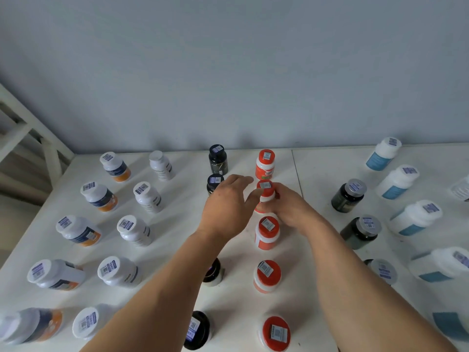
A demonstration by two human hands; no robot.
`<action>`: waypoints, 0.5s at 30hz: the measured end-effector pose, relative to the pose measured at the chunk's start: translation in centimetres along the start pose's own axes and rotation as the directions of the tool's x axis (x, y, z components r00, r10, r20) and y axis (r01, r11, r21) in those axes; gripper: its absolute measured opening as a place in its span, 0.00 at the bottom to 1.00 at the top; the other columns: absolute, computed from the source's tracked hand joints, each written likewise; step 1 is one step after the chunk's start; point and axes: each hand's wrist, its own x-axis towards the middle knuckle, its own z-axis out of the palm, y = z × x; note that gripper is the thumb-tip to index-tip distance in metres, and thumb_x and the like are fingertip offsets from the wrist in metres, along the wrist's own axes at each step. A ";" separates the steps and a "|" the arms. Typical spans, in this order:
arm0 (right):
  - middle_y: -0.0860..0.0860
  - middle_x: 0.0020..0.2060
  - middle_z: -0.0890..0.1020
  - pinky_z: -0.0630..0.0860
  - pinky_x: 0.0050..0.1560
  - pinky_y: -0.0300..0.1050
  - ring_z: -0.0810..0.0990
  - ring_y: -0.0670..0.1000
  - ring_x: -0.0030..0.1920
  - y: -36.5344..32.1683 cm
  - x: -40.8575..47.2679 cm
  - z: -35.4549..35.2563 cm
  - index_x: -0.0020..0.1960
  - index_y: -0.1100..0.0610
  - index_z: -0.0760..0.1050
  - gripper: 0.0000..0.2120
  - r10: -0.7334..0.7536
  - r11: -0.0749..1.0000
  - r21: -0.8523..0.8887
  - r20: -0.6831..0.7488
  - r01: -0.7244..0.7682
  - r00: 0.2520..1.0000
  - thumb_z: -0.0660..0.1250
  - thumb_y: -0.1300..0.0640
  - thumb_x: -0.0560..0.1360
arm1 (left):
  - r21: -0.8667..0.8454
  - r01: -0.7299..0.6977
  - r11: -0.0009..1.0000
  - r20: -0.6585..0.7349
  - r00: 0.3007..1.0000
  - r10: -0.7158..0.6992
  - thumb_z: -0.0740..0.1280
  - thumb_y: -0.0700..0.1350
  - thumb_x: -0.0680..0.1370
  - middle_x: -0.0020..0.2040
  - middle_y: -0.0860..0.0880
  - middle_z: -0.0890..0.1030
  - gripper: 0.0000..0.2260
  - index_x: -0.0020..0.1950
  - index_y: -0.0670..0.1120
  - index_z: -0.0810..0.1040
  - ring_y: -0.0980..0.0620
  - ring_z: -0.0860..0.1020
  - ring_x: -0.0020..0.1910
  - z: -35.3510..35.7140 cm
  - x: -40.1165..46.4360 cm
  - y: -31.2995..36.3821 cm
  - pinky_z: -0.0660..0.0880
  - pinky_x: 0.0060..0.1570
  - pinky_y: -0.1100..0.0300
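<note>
Two hands meet at the red-capped white plastic bottle (265, 192), second from the back of its column on the white table (317, 171). The right hand (291, 209) curls round its body, while the left hand (225, 204) is spread, thumb at the cap's edge. Matching red-capped bottles stand just behind (265, 165) and in front (267, 232), and a black-capped dark bottle (214, 181) is half hidden behind the left fingers.

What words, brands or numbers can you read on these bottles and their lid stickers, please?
None can be read as text.
Sticker on the red-capped bottle gripped by the right hand: code marks, too blurred.
Sticker on the black bottle at the back: too small.
Side label of the white bottle left of it: blurred print, unreadable.
</note>
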 end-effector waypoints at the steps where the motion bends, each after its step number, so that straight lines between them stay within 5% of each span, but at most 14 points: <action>1: 0.50 0.69 0.76 0.68 0.72 0.58 0.74 0.56 0.69 -0.2 -0.2 -0.1 0.73 0.50 0.67 0.28 -0.003 1.000 0.022 -0.025 0.004 1.000 0.71 0.49 0.76 | -0.063 0.039 0.997 0.015 0.999 -0.039 0.61 0.57 0.81 0.68 0.51 0.76 0.21 0.71 0.49 0.74 0.51 0.77 0.62 -0.2 0.3 0.2 0.74 0.57 0.60; 5: 0.49 0.66 0.77 0.70 0.70 0.57 0.77 0.54 0.66 -0.6 -1.7 -0.8 0.72 0.49 0.68 0.29 -0.032 0.987 0.153 -0.146 0.055 0.989 0.72 0.44 0.74 | -0.379 0.216 0.900 0.139 0.975 -0.176 0.63 0.59 0.80 0.65 0.51 0.77 0.23 0.71 0.48 0.72 0.56 0.75 0.57 -1.0 1.4 1.0 0.69 0.53 0.61; 9: 0.45 0.60 0.78 0.75 0.65 0.52 0.79 0.51 0.60 -1.1 -4.2 -0.8 0.67 0.47 0.70 0.27 -0.093 0.975 0.180 -0.216 0.134 0.972 0.72 0.40 0.73 | -0.625 0.282 0.728 0.297 0.948 -0.112 0.70 0.58 0.76 0.53 0.56 0.84 0.18 0.62 0.51 0.80 0.55 0.81 0.53 -1.4 1.9 2.0 0.74 0.53 0.60; 15: 0.43 0.56 0.84 0.76 0.65 0.56 0.82 0.46 0.58 0.9 -6.9 -1.2 0.64 0.43 0.75 0.24 -0.143 0.928 0.340 -0.050 0.151 0.988 0.72 0.39 0.70 | -0.744 0.312 0.590 0.357 0.933 -0.043 0.73 0.53 0.75 0.51 0.48 0.86 0.17 0.60 0.45 0.82 0.49 0.85 0.51 -1.8 1.6 1.9 0.79 0.58 0.53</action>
